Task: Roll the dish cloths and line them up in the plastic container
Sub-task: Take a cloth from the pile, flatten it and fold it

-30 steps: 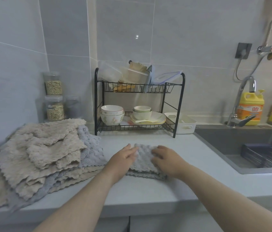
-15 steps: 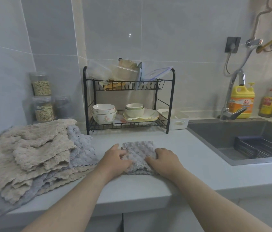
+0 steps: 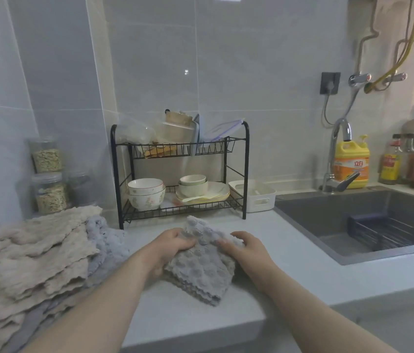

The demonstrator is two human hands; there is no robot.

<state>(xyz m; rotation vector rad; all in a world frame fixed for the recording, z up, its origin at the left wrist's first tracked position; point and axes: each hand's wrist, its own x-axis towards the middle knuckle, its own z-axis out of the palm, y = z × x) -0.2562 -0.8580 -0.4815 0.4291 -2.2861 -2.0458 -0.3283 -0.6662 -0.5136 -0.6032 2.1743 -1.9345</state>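
A grey dish cloth (image 3: 202, 268) is bunched between my hands over the middle of the counter, its scalloped lower edge hanging toward me. My left hand (image 3: 169, 247) grips its left side with curled fingers. My right hand (image 3: 245, 248) grips its right side. A heap of beige and grey dish cloths (image 3: 30, 256) lies on the counter to the left. The white plastic container (image 3: 258, 197) stands beside the rack's right leg, at the back of the counter.
A black two-tier dish rack (image 3: 180, 171) with bowls and plates stands behind my hands. Jars (image 3: 48, 174) line the left wall. A dark sink (image 3: 368, 225) with a faucet (image 3: 338, 154) and a yellow detergent bottle (image 3: 352, 161) lies to the right.
The grey cloth lay flat on the counter under both hands; now both hands have gathered and lifted it, with its lower edge hanging. The camera tilted upward.
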